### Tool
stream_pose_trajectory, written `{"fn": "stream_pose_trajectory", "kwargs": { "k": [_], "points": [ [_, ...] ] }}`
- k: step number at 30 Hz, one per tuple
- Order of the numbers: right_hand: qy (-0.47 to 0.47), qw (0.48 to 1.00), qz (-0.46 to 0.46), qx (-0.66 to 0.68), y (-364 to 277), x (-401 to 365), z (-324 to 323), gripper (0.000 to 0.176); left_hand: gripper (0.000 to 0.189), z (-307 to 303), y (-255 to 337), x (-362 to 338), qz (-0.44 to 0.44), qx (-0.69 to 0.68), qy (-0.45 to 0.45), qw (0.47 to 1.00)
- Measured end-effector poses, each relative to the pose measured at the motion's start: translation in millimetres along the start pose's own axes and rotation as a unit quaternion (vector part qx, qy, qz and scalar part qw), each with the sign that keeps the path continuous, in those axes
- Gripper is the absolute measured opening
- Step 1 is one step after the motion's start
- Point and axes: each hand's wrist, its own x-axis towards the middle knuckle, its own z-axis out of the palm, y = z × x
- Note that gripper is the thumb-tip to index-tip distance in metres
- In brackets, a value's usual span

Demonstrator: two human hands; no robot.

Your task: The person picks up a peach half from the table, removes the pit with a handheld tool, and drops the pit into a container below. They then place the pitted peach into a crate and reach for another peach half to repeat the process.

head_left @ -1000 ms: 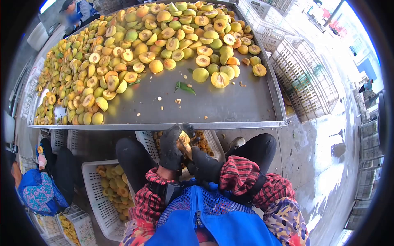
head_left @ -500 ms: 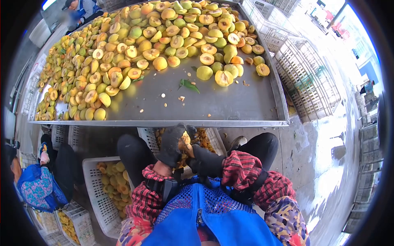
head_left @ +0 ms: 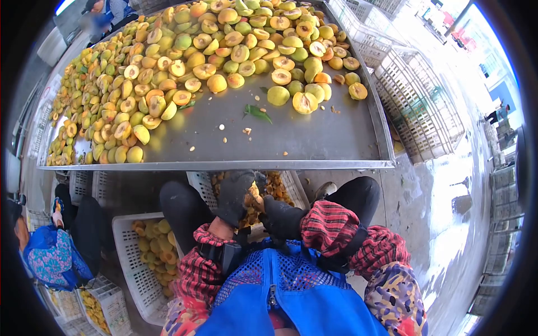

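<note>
Both my hands wear dark gloves and meet below the front edge of the metal table [head_left: 330,166], over a crate [head_left: 300,193] of orange fruit pieces. My left hand [head_left: 232,196] is closed around a small piece of orange fruit [head_left: 255,196]. Beside it, my right hand [head_left: 280,217] has its fingers closed at the same fruit; whether they grip it or something else is too small to tell. Halved yellow-green fruits [head_left: 216,83] are heaped on the table, with a green leaf [head_left: 258,113] and loose pits nearer me.
A white crate of yellow fruit halves [head_left: 124,246] stands left of my legs. A co-worker in a patterned sleeve [head_left: 50,252] sits at the far left, another person [head_left: 112,11] behind the table. Stacked white crates [head_left: 420,106] stand to the right.
My hands stay together, with my right hand slightly lower and to the left. A small orange bit now lies near the table's front edge. The view has shifted slightly.
</note>
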Motion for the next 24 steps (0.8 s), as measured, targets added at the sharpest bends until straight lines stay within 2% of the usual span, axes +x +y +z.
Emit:
{"fn": "stream_pose_trajectory", "kwargs": {
  "k": [2,3,6,8,11,12,14,18,21,24],
  "points": [
    [-0.024,0.999,0.027,0.005,-6.9,-2.1,-6.8,0.031,0.018,-2.9,10.4,2.2,-0.033,-0.036,-0.002,0.999],
    [-0.004,1.000,0.010,0.000,-6.2,-2.3,-5.2,0.034,0.018,-4.6,15.3,4.3,-0.049,-0.055,-0.002,0.997],
    [0.065,0.997,-0.046,0.004,3.8,3.0,12.3,0.039,0.017,-2.2,12.1,3.5,-0.009,0.015,0.014,1.000],
    [0.123,0.988,-0.085,0.038,16.5,12.8,36.6,0.037,0.018,3.6,16.4,-2.4,-0.019,0.016,0.061,0.998],
    [0.015,0.987,0.016,0.158,-5.2,1.4,21.3,0.035,0.020,8.8,9.6,-11.1,-0.025,0.007,0.096,0.995],
    [0.005,0.984,0.022,0.177,-8.9,-1.5,18.2,0.034,0.021,11.5,5.0,-14.2,-0.024,0.001,0.102,0.995],
    [-0.015,0.976,0.031,0.214,-11.1,-6.3,13.8,0.033,0.022,17.6,-8.8,-22.8,-0.052,-0.088,0.052,0.993],
    [0.011,0.997,0.002,0.071,11.2,2.1,24.8,0.034,0.023,-1.5,2.7,-16.5,-0.060,-0.126,-0.081,0.987],
    [-0.009,1.000,-0.011,0.013,11.1,1.5,19.5,0.034,0.021,0.8,-2.3,-15.9,-0.074,-0.164,-0.098,0.979],
    [-0.009,0.998,-0.028,-0.048,27.9,14.4,31.4,0.034,0.020,4.3,-2.4,-19.7,-0.125,-0.231,-0.110,0.959]
  ]
}}
